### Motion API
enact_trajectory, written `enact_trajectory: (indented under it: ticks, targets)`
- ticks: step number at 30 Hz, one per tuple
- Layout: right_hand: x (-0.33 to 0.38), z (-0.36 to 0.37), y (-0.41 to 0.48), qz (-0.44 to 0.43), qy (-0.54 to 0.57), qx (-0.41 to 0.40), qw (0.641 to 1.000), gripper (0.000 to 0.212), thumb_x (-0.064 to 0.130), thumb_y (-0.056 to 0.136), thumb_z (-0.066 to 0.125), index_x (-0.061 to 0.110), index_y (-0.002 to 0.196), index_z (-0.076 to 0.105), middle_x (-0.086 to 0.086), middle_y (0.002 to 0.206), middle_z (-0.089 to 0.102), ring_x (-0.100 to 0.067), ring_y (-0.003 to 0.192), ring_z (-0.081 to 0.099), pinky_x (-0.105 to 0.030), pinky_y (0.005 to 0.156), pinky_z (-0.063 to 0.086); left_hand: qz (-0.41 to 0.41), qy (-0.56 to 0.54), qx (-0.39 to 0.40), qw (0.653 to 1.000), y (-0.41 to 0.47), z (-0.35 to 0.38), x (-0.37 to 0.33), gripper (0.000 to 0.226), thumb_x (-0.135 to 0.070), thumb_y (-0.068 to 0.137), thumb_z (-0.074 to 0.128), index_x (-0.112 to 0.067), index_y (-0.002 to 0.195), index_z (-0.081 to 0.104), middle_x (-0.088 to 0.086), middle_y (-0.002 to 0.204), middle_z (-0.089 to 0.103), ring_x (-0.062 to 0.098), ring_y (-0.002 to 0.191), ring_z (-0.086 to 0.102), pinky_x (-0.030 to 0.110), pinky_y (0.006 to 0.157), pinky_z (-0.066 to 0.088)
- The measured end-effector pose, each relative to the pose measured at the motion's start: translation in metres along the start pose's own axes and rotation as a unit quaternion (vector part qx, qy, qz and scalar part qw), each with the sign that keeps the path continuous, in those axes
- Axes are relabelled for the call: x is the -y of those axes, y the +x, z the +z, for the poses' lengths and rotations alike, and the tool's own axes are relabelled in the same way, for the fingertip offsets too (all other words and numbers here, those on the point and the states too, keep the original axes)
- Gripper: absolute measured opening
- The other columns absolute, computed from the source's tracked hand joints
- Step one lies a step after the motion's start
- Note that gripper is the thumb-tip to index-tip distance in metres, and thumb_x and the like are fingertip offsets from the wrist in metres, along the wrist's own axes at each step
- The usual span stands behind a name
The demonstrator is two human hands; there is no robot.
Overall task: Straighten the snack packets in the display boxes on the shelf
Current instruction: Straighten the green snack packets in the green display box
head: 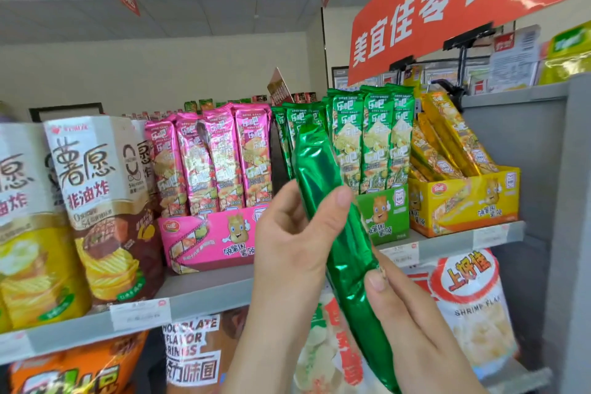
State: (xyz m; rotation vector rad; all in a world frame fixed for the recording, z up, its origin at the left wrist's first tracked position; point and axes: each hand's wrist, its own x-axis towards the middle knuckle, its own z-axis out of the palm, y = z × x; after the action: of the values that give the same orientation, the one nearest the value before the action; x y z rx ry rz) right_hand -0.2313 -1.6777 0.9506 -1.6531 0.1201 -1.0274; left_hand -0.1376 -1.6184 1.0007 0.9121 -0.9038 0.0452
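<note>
Head view: left hand [287,249] and right hand [415,329] grip a long green foil packet [316,169], probably to reseat it at one o'clock.

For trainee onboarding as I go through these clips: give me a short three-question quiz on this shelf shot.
1. Multiple choice: which display box sits between the other two? A pink, B green, C yellow.
2. True or false: only the left hand holds the green packet.
3. Fill in: the leaning packets stand in the ___ box.
Key: 1 B, the green box. 2 False; the right hand holds its lower part too. 3 yellow, the yellow box.
</note>
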Motion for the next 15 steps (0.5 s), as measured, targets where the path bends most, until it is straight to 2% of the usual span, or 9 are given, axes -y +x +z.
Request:
enact_trajectory:
  ticks: [1,3,4,6,8,10,11,13,15]
  targets:
    - [0.002,-0.002,-0.002,0.033,0.009,-0.007,0.999,0.010,0.074,0.077,0.047,0.084,0.078,0.049,0.061,0.083,0.048,0.040,0.085,0.042,0.008,0.076,0.036,-0.007,0.005,0.008,1.000,-0.005,0.001,0.002,0.017,-0.039,0.063,0.076,-0.029,0.076,0.072,-0.010,0.066,0.065,0.004,0.056,0.057,0.018,0.051,0.048]
    - [0.004,-0.007,-0.005,0.078,0.022,-0.016,0.997,0.018,0.066,0.061,0.051,0.083,0.061,0.046,0.062,0.072,0.044,0.043,0.076,0.038,0.012,0.065,0.031,-0.013,0.011,0.019,1.000,-0.013,0.000,0.004,0.017,-0.032,0.065,0.080,-0.028,0.078,0.071,-0.009,0.068,0.067,0.004,0.059,0.058,0.018,0.053,0.049]
    - [0.004,-0.009,-0.006,0.087,0.024,-0.012,0.996,0.020,0.064,0.059,0.050,0.083,0.058,0.044,0.063,0.070,0.043,0.044,0.074,0.037,0.011,0.063,0.030,-0.013,0.015,0.019,1.000,-0.016,0.000,0.005,0.016,-0.027,0.067,0.082,-0.026,0.079,0.071,-0.009,0.069,0.068,0.003,0.060,0.059,0.018,0.054,0.049]
    - [0.007,-0.009,-0.008,0.081,0.009,0.012,0.997,0.020,0.065,0.061,0.047,0.085,0.060,0.042,0.064,0.071,0.041,0.045,0.076,0.035,0.008,0.068,0.032,-0.011,0.019,0.015,1.000,-0.023,0.000,0.009,0.011,-0.017,0.072,0.078,-0.020,0.079,0.069,-0.009,0.069,0.068,0.002,0.060,0.060,0.016,0.055,0.049]
    - [0.003,-0.012,-0.009,0.038,-0.007,0.041,0.998,0.023,0.063,0.075,0.047,0.085,0.069,0.046,0.062,0.077,0.046,0.042,0.083,0.039,0.011,0.068,0.029,-0.010,0.019,0.008,1.000,-0.029,0.002,0.010,0.010,-0.014,0.073,0.075,-0.017,0.080,0.067,-0.009,0.070,0.069,0.001,0.061,0.061,0.015,0.056,0.049]
    - [-0.001,-0.018,-0.010,-0.004,-0.040,0.074,0.996,0.017,0.065,0.091,0.045,0.080,0.089,0.051,0.052,0.089,0.056,0.031,0.091,0.050,0.008,0.072,0.032,-0.022,0.016,-0.001,1.000,-0.035,0.004,0.012,0.014,-0.013,0.074,0.075,-0.014,0.086,0.067,-0.006,0.076,0.072,0.004,0.065,0.064,0.017,0.059,0.051]
    - [-0.005,-0.022,-0.010,-0.024,-0.066,0.080,0.994,0.016,0.065,0.090,0.042,0.075,0.099,0.052,0.043,0.091,0.062,0.021,0.089,0.057,0.003,0.071,0.037,-0.035,0.009,-0.005,0.999,-0.037,0.005,0.012,0.017,-0.014,0.074,0.074,-0.012,0.090,0.068,-0.003,0.080,0.074,0.006,0.069,0.066,0.019,0.061,0.052]
    - [-0.013,-0.030,-0.013,-0.061,-0.156,0.060,0.984,0.036,0.070,0.083,0.032,0.061,0.114,0.047,0.026,0.086,0.066,0.004,0.081,0.061,-0.009,0.064,0.042,-0.065,-0.005,-0.012,0.998,-0.044,0.008,0.015,0.023,-0.018,0.075,0.076,-0.012,0.096,0.069,0.001,0.087,0.075,0.010,0.075,0.066,0.022,0.066,0.054]
    - [-0.016,-0.037,-0.018,-0.100,-0.272,0.034,0.957,0.054,0.073,0.080,0.020,0.050,0.125,0.041,0.020,0.086,0.066,-0.005,0.081,0.062,-0.017,0.060,0.040,-0.094,0.010,-0.022,0.995,-0.054,0.017,0.017,0.031,-0.029,0.074,0.080,-0.014,0.099,0.070,-0.001,0.088,0.074,0.008,0.077,0.066,0.021,0.066,0.054]
